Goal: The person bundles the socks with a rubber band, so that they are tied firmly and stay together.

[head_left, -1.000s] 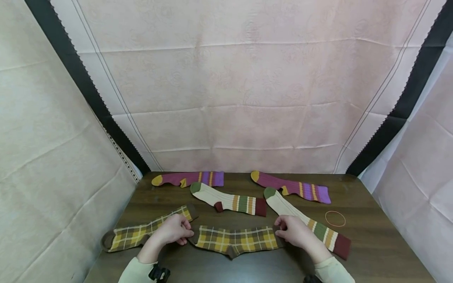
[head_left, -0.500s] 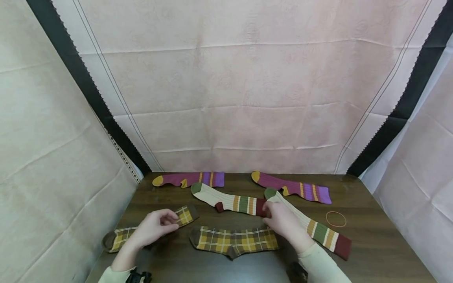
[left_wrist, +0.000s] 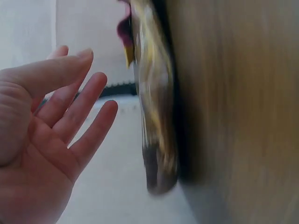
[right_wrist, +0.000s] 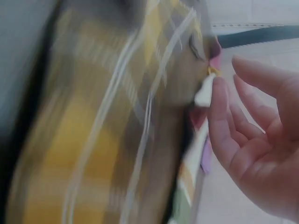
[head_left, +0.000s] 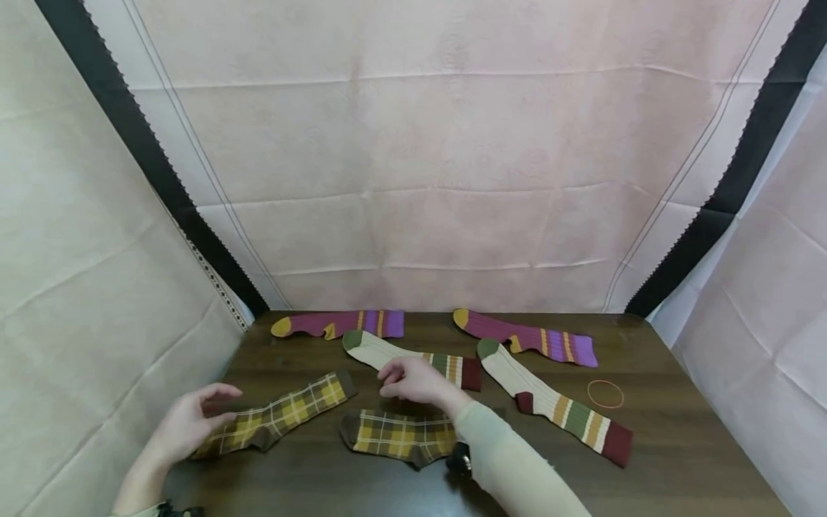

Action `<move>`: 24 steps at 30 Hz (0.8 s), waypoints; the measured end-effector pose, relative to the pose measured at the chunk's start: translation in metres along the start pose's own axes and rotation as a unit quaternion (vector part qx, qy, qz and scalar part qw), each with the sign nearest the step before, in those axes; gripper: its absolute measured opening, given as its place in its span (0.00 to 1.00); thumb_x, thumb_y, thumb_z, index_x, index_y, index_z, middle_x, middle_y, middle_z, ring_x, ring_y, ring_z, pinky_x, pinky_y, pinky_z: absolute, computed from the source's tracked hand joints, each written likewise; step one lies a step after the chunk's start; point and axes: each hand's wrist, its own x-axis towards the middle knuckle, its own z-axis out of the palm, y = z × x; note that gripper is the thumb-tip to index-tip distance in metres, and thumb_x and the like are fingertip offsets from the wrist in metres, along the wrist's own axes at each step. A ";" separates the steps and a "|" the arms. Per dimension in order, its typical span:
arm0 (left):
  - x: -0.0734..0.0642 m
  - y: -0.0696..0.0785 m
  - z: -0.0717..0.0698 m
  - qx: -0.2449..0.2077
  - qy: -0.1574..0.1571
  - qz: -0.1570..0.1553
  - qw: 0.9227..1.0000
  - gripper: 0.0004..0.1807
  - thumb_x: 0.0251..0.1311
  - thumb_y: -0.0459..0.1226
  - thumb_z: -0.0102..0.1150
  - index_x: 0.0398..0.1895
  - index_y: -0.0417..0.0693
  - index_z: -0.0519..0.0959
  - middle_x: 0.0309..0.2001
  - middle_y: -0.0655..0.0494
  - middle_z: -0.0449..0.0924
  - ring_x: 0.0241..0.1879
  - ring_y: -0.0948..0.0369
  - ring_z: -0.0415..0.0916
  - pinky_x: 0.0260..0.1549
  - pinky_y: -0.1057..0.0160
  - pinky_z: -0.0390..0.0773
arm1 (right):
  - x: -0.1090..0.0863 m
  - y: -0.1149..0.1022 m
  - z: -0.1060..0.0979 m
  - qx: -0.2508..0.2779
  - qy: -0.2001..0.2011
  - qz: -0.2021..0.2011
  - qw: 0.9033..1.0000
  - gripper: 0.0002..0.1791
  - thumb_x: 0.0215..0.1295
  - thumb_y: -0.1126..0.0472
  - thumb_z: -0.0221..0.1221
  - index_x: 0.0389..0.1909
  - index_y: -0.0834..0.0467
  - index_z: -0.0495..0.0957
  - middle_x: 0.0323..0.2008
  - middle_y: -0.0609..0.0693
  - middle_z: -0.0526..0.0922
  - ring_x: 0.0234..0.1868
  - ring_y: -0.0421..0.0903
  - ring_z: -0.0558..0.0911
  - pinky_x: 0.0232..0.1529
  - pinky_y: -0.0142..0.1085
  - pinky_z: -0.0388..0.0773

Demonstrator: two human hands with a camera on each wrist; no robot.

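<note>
Two yellow-and-brown plaid socks lie flat on the table. My left hand (head_left: 189,424) hovers at the toe end of the left plaid sock (head_left: 293,409), hiding that end in the head view. In the left wrist view its fingers (left_wrist: 86,100) are spread, apart from the sock and holding nothing. My right hand (head_left: 416,380) hangs over the space between the right plaid sock (head_left: 394,434) and a cream striped sock (head_left: 371,350). Its forearm covers the plaid cuff. The right wrist view, blurred, shows the right hand (right_wrist: 257,140) holding nothing, its fingers loosely bent.
Another cream sock (head_left: 536,388) with green toe and maroon cuff lies slanted at right. Two purple socks with yellow toes, one left (head_left: 339,324) and one right (head_left: 520,337), lie along the back of the brown table (head_left: 678,445). A thin rubber band (head_left: 623,395) lies at right.
Both hands have left the ends of the right plaid sock. My left hand has moved left to the other plaid sock's toe. The right hand has swung left across the near plaid sock.
</note>
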 end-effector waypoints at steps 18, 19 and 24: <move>-0.006 -0.029 -0.006 0.073 -0.015 0.017 0.997 0.27 0.46 0.27 0.83 0.53 0.48 0.87 0.55 0.43 0.86 0.46 0.48 0.84 0.41 0.57 0.84 | 0.039 -0.016 0.070 -0.061 0.081 0.057 0.993 0.17 0.70 0.61 0.72 0.57 0.59 0.84 0.38 0.47 0.84 0.38 0.43 0.81 0.43 0.41 0.82; -0.005 -0.030 -0.004 0.076 -0.014 0.018 0.997 0.28 0.46 0.27 0.83 0.52 0.48 0.87 0.55 0.44 0.87 0.46 0.50 0.84 0.40 0.58 0.83 | 0.040 -0.016 0.072 -0.061 0.087 0.060 0.993 0.17 0.70 0.61 0.72 0.56 0.59 0.85 0.37 0.46 0.84 0.37 0.42 0.81 0.42 0.40 0.82; -0.001 -0.029 0.000 0.087 -0.017 0.022 0.996 0.29 0.43 0.29 0.85 0.52 0.50 0.87 0.54 0.47 0.87 0.50 0.49 0.82 0.43 0.58 0.81 | 0.041 -0.014 0.077 -0.058 0.116 0.075 0.989 0.13 0.69 0.58 0.73 0.50 0.58 0.87 0.33 0.43 0.82 0.34 0.40 0.80 0.40 0.39 0.82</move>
